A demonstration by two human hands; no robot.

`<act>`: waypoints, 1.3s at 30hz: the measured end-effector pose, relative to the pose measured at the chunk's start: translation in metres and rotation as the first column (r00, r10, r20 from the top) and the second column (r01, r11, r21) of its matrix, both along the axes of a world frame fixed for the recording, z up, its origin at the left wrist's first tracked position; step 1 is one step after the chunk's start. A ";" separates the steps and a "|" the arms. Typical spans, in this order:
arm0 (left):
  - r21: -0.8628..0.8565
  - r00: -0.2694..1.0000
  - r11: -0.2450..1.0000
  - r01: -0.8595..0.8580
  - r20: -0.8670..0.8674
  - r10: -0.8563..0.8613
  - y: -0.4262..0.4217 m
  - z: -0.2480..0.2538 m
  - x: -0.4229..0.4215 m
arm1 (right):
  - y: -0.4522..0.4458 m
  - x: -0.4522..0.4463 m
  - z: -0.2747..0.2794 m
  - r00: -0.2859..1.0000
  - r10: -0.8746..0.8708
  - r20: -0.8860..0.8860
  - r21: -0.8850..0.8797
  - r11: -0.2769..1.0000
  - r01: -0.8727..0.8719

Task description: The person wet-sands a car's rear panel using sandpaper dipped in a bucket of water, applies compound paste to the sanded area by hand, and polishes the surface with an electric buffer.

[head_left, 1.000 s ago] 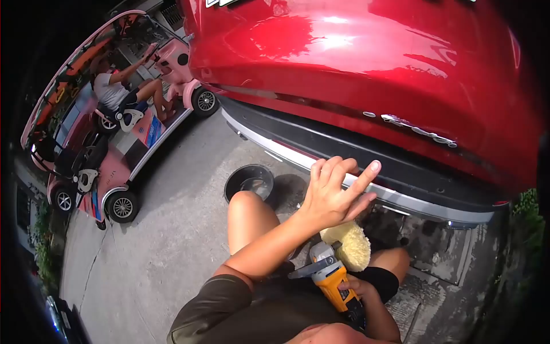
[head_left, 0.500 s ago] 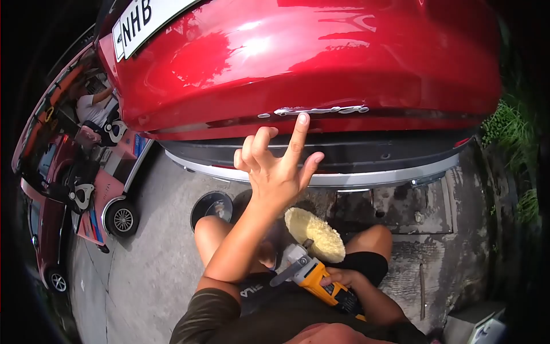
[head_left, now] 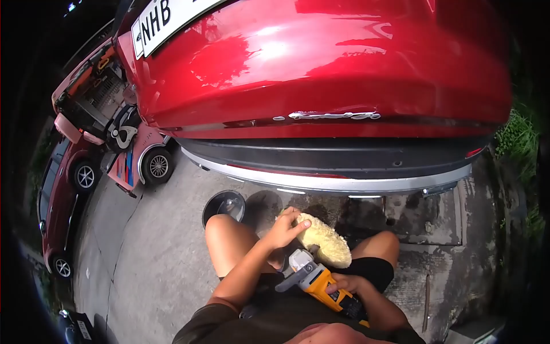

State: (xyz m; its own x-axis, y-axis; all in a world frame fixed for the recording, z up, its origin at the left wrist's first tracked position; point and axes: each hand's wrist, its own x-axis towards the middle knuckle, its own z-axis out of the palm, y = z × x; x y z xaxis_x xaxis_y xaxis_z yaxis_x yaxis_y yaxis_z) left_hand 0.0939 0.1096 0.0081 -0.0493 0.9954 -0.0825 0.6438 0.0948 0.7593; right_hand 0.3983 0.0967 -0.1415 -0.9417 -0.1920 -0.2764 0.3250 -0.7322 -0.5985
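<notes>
My left hand [head_left: 283, 230] is at the upper left edge of a round cream wool pad [head_left: 329, 243], with the thumb on its face and the other fingers curled at its rim. The pad is fitted to a yellow and black polisher [head_left: 323, 286] that lies across my lap. Around the polisher's yellow body, my right hand [head_left: 348, 283] is closed. In front of me is the red rear of a car [head_left: 321, 74], with a chrome emblem [head_left: 335, 116] and a black and silver bumper [head_left: 321, 157] below.
A black bucket [head_left: 224, 207] stands on the concrete beside my left knee. At the left are a pink open vehicle [head_left: 146, 143] and a dark red car [head_left: 69, 186]. Grass [head_left: 515, 132] grows at the right edge. A thin stick [head_left: 427, 301] lies at the lower right.
My left hand, earlier raised by the bumper and then the emblem with its index finger out, has come down onto the wool pad. My right hand stays on the polisher. The view has shifted.
</notes>
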 end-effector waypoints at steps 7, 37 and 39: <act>0.099 0.949 0.953 -0.286 0.169 0.268 -0.022 -0.030 -0.001 | -0.001 -0.002 0.009 0.997 0.050 0.054 0.068 0.996 -0.053; 0.094 0.222 0.669 0.737 0.901 -0.372 -0.062 0.039 0.081 | -0.032 0.021 0.156 0.815 -0.532 -0.230 -0.092 0.846 0.526; 0.213 0.224 0.666 0.715 0.833 -0.507 -0.059 0.054 0.083 | -0.048 0.030 0.158 0.751 -0.635 -0.179 0.007 0.763 0.647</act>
